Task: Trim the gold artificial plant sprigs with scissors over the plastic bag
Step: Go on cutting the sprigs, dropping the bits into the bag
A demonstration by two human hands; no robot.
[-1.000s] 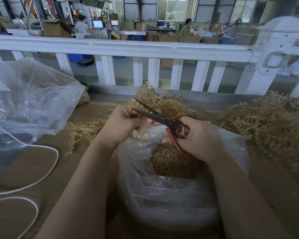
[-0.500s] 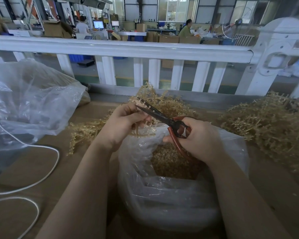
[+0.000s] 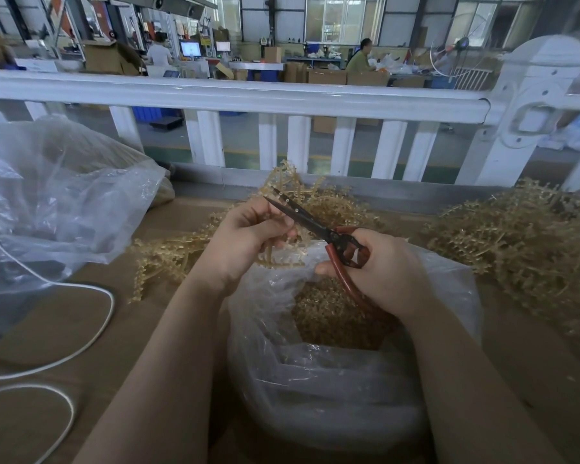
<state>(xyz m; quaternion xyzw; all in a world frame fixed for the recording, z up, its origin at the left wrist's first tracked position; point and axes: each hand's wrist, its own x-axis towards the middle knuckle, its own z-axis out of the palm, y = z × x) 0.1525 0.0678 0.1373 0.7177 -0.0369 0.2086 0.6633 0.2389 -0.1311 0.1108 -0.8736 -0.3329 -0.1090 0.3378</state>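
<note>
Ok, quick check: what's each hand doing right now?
Left hand: holding a gold sprig.
Right hand: gripping the scissors.

Two bare forearms run up from the near edge toward the white railing (image 3: 235, 95), no sleeves, watch or bracelet showing. The left hand (image 3: 245, 242) and right hand (image 3: 387, 272) are ungloved, ringless, with short plain nails.
</note>
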